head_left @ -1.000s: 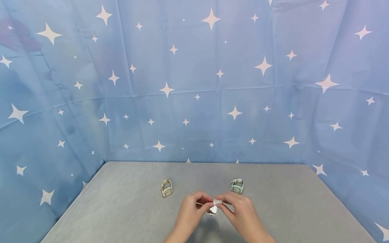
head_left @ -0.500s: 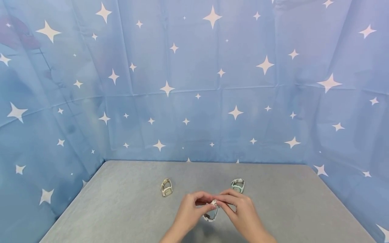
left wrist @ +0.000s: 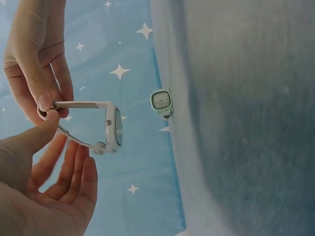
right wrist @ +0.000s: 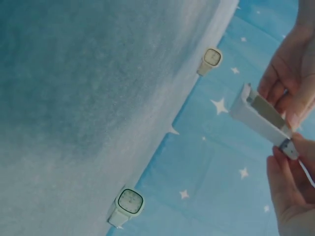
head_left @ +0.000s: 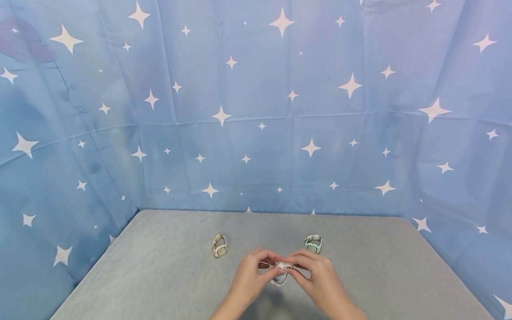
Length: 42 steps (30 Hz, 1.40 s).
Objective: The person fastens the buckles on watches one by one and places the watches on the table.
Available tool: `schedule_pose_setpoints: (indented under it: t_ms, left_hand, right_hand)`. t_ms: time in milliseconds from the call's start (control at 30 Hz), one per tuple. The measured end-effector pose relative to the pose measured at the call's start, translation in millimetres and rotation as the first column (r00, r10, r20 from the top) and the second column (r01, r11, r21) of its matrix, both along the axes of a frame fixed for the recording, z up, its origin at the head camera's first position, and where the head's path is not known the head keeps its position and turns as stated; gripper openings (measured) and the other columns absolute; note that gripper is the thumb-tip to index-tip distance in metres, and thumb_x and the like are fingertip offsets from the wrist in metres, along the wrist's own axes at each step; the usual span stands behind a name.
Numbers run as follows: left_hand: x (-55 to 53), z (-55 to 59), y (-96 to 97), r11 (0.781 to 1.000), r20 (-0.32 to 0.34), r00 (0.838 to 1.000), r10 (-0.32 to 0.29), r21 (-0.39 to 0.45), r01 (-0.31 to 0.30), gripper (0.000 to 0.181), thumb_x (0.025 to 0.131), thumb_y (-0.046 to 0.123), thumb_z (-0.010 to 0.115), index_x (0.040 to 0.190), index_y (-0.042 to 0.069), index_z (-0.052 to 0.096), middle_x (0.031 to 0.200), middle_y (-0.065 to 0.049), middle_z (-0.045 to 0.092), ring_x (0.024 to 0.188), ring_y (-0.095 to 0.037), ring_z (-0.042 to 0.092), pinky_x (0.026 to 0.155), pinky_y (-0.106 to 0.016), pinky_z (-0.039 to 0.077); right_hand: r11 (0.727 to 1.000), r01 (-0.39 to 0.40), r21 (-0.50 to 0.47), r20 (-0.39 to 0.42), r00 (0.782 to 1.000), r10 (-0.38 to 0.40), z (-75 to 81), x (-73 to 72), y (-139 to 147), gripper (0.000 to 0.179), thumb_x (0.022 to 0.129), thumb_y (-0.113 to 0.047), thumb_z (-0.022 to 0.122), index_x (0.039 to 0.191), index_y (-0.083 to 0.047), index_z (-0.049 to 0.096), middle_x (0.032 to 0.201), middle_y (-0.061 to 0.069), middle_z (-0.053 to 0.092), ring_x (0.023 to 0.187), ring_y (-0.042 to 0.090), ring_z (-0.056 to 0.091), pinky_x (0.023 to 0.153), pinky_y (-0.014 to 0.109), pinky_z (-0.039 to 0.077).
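A white wristwatch (head_left: 278,281) hangs above the table between both hands, its strap bent into a loop. My left hand (head_left: 249,276) pinches one strap end between thumb and fingers. On the other side, my right hand (head_left: 320,276) pinches the strap by the buckle. In the left wrist view the watch case (left wrist: 114,127) hangs away from the fingers, side-on. The right wrist view shows the buckle (right wrist: 288,147) at the right fingertips; the strap's outer face (right wrist: 258,123) faces the camera there. Fingertips partly hide where the strap ends meet.
A beige watch (head_left: 220,251) lies on the grey table (head_left: 168,266) at the back left. Beyond my right hand lies a mint-green watch (head_left: 313,249), partly near the fingers in the head view. A blue star-patterned curtain (head_left: 256,142) encloses the table's back and sides.
The white watch swung lower by half a second ago, then rose slightly and turned. Both hands stay nearly in place, their fingertips closer together than a second ago.
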State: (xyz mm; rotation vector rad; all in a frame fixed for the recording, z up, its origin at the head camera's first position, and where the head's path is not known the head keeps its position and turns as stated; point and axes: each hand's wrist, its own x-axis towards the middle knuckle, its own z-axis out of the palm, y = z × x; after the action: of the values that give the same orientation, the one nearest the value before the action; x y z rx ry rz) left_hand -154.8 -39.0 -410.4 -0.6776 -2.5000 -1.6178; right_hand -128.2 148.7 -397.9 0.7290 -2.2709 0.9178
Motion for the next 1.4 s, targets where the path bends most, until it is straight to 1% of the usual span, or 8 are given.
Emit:
schedule_pose_setpoints:
  t_ms: [133,267,367,467,767,1000,1233,1400]
  left_hand:
    - [0.9,2.5,-0.2,0.994,-0.025,0.997,0.073,-0.076,-0.075,0.01,0.085,0.024,0.079,0.092,0.02,0.074,0.094,0.005,0.068,0.083,-0.003,0.064,0.077,-0.028,0.059]
    - [3.7,3.9,1.3,0.979,-0.129,0.985,0.113,-0.156,-0.132,0.007,0.085,0.021,0.079,0.09,0.02,0.074,0.091,0.007,0.069,0.08,0.0,0.064,0.073,-0.023,0.058]
    - [6.1,4.4,3.2,0.976,-0.196,0.974,0.116,-0.161,-0.149,0.006,0.085,0.018,0.079,0.09,0.018,0.075,0.089,0.006,0.069,0.079,0.0,0.065,0.069,-0.017,0.056]
    - [7.4,4.6,5.0,0.983,-0.198,0.974,0.107,-0.124,-0.133,0.005,0.085,0.014,0.078,0.088,0.016,0.074,0.087,0.005,0.068,0.077,0.001,0.065,0.067,-0.015,0.055]
    - [3.8,4.0,3.3,0.998,0.027,0.999,0.03,0.055,-0.032,0.007,0.084,0.005,0.077,0.086,0.01,0.072,0.081,-0.001,0.068,0.071,0.002,0.059,0.064,-0.016,0.052]
    - [1.0,5.4,-0.1,0.981,0.252,0.964,-0.089,0.191,0.041,0.016,0.088,0.014,0.074,0.091,-0.001,0.071,0.08,-0.006,0.069,0.066,-0.006,0.059,0.06,-0.019,0.05]
    - [0.8,3.6,-0.9,0.978,0.286,0.951,-0.117,0.198,0.061,0.016,0.091,0.011,0.07,0.091,-0.005,0.07,0.081,-0.013,0.07,0.065,-0.008,0.056,0.059,-0.02,0.049]
    - [-1.4,2.1,-2.9,0.977,0.305,0.941,-0.146,0.196,0.088,0.016,0.092,0.011,0.068,0.092,-0.005,0.07,0.083,-0.013,0.07,0.068,-0.009,0.058,0.061,-0.022,0.052]
  right_hand:
    - [0.999,0.053,-0.012,-0.083,0.995,-0.054,-0.6,0.1,-1.8,0.031,0.07,-0.001,0.086,0.094,-0.02,0.077,0.091,-0.014,0.07,0.075,-0.001,0.064,0.064,0.007,0.048]
    - [0.998,0.064,-0.015,-0.13,0.989,-0.066,-0.6,0.7,-2.5,0.034,0.068,0.0,0.087,0.093,-0.021,0.077,0.091,-0.015,0.069,0.075,0.0,0.065,0.065,0.006,0.046]
    - [0.998,0.065,-0.02,-0.143,0.988,-0.067,-0.5,1.3,-2.9,0.035,0.067,0.0,0.087,0.093,-0.021,0.077,0.091,-0.015,0.07,0.075,0.0,0.065,0.065,0.006,0.046]
    - [0.998,0.065,-0.02,-0.149,0.987,-0.068,-0.7,1.7,-3.4,0.035,0.067,0.0,0.087,0.093,-0.021,0.077,0.091,-0.015,0.07,0.074,0.0,0.065,0.064,0.006,0.046]
    - [0.995,0.095,0.037,-0.199,0.976,-0.086,-3.6,1.8,-4.0,0.037,0.063,-0.001,0.09,0.09,-0.021,0.076,0.089,-0.016,0.067,0.072,0.003,0.064,0.066,0.009,0.047]
    - [0.993,0.084,0.086,-0.204,0.977,-0.065,-4.4,1.9,-2.6,0.04,0.061,0.002,0.089,0.091,-0.021,0.075,0.091,-0.015,0.067,0.073,0.001,0.063,0.064,0.008,0.046]
    - [0.988,0.038,0.148,-0.103,0.994,-0.023,-2.9,2.1,-3.4,0.027,0.074,-0.012,0.086,0.096,-0.023,0.075,0.093,-0.016,0.071,0.078,0.001,0.065,0.065,0.015,0.051]
    - [0.987,0.014,0.162,-0.088,0.996,0.001,-1.5,1.4,-6.0,0.021,0.077,-0.013,0.084,0.093,-0.023,0.075,0.089,-0.016,0.071,0.075,-0.002,0.063,0.063,0.011,0.049]
